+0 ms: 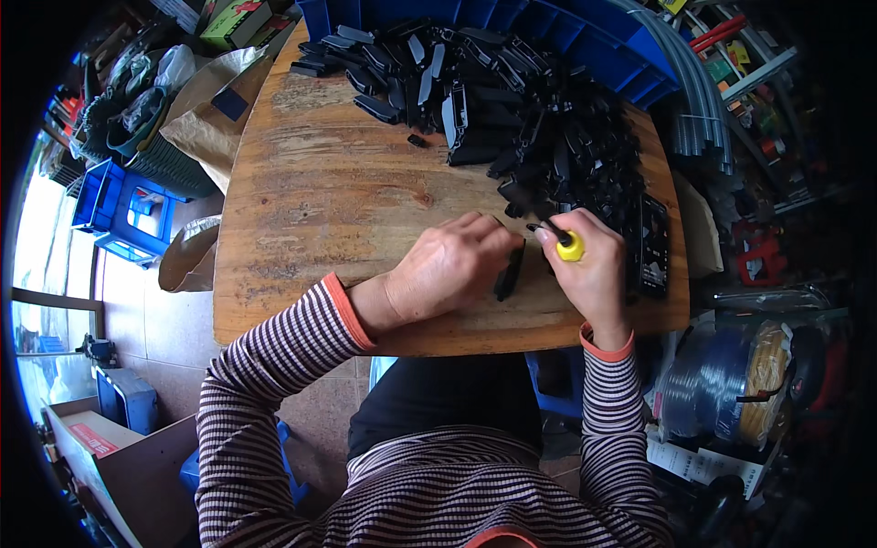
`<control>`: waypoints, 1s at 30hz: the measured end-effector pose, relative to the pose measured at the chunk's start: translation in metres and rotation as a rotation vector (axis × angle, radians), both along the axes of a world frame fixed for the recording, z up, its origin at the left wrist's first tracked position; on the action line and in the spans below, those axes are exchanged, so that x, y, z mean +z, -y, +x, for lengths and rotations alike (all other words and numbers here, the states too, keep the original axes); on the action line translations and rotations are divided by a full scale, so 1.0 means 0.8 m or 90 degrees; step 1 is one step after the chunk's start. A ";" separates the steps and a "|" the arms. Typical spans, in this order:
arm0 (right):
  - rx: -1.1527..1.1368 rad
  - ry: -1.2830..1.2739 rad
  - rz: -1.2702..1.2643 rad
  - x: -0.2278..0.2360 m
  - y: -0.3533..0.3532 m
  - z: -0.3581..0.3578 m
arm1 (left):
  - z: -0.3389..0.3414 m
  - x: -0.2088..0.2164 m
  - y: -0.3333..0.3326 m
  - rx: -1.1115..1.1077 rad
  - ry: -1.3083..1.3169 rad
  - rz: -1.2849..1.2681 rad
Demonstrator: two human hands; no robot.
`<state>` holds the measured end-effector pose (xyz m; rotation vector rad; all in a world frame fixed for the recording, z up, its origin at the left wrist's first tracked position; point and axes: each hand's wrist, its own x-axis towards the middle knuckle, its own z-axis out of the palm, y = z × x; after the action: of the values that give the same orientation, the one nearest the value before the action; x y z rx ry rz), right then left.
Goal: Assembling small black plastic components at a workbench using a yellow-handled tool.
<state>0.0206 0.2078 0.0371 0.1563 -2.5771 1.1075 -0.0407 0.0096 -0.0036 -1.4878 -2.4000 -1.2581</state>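
My left hand (pixel 461 260) is closed near the front of the wooden table, its fingers curled at the top of a narrow black plastic piece (pixel 510 272). Fingers hide part of that piece. To its right, my right hand (pixel 592 260) grips a yellow-and-black handled tool (pixel 571 246); the yellow end faces up out of the fist, and its working tip does not show clearly. Just beyond both hands lies the near edge of a large heap of black plastic parts (pixel 484 128). One small black part (pixel 417 141) sits apart from the heap.
A phone-like black device (pixel 652 247) lies at the right of the wooden table (pixel 311 201). Blue bins (pixel 594 50) line the far edge. Brown paper bags (pixel 206 119) and a blue crate (pixel 128 215) stand left; coiled tubing (pixel 703 388) is on the right.
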 end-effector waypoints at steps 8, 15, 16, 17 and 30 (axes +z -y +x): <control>0.058 -0.059 0.178 -0.018 -0.001 -0.005 | 0.005 -0.005 0.001 -0.193 -0.228 -0.078; 0.078 -0.038 0.275 -0.013 0.003 -0.003 | 0.009 -0.006 0.001 -0.206 -0.166 -0.071; 0.079 -0.037 0.275 -0.012 0.004 -0.003 | 0.012 -0.003 0.002 -0.205 -0.137 -0.122; 0.094 -0.027 0.301 -0.009 0.004 -0.004 | 0.015 0.000 0.003 -0.204 -0.108 -0.173; 0.148 0.088 -0.021 0.017 -0.013 -0.022 | 0.013 -0.010 0.003 -0.195 -0.166 -0.127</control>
<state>0.0028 0.2181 0.0510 0.3925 -2.7131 1.2822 -0.0305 0.0075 -0.0117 -1.9976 -2.2418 -0.8123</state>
